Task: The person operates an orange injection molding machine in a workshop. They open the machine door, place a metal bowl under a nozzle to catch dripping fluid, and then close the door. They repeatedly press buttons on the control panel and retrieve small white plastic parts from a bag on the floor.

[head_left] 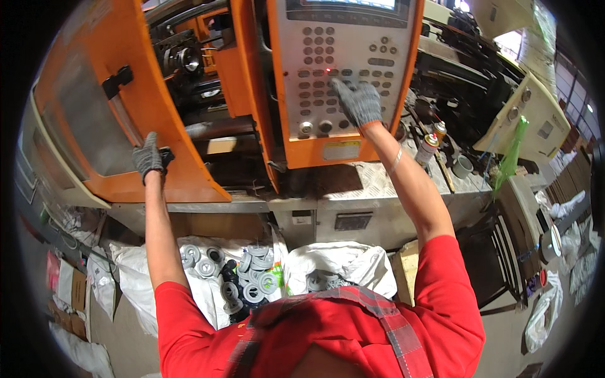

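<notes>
Red shirt (302,321); hands (150,156) (359,103) (grey-gloved) at door handle (123,117), keypad (310,94).

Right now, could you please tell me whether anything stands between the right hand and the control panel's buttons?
Nothing visible does: the gloved right hand is over the buttons of the control panel. The spray cans stand lower, to the right.

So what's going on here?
A person in a red shirt has the left hand, in a grey knit glove, at the lower end of a metal handle on a partly open orange machine door. The right hand, gloved alike, is at the buttons of a grey control panel; whether one is pressed is unclear. Below, round grey parts lie in open white sacks.
</notes>
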Tool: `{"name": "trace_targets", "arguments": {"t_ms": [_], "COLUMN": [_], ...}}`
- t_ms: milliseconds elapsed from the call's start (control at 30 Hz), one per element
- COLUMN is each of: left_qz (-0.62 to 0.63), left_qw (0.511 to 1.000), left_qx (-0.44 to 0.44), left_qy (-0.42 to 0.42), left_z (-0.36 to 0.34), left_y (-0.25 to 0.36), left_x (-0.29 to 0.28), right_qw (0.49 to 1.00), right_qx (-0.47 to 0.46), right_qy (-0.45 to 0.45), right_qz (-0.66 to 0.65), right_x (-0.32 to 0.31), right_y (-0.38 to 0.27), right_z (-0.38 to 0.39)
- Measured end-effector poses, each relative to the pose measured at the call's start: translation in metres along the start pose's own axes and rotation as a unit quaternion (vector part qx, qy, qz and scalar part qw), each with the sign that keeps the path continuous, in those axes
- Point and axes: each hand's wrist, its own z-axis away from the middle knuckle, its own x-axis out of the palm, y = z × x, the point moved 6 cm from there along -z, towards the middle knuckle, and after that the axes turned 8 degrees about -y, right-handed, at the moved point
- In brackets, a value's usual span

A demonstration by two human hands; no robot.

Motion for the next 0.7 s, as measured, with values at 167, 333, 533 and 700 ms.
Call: {"name": "trace_targets", "arguments": {"t_ms": [167, 333, 533, 700], "left_qz": [0.003, 0.027, 0.063, -0.066], "left_qw": [0.998, 0.994, 0.977, 0.979], "left_qx": [0.000, -0.006, 0.018, 0.109], "left_qy": [-0.069, -0.105, -0.204, -0.161], "left_z": [0.031, 0.061, 0.099, 0.112], "left_y": [0.002, 0.004, 0.011, 0.005], "left_x": [0.033, 0.061, 0.097, 0.121], "right_qw": [0.993, 0.964, 0.928, 0.930], "right_qx": [-0.070, -0.074, -0.030, -0.133], "right_qy": [-0.079, -0.202, -0.263, -0.143], "right_qz": [-0.048, -0.155, -0.263, -0.311], "right_x": [0.063, 0.109, 0.108, 0.090], "right_y": [0.013, -0.018, -0.043, -0.044], "right_z": [0.063, 0.121, 0.130, 0.120]}}
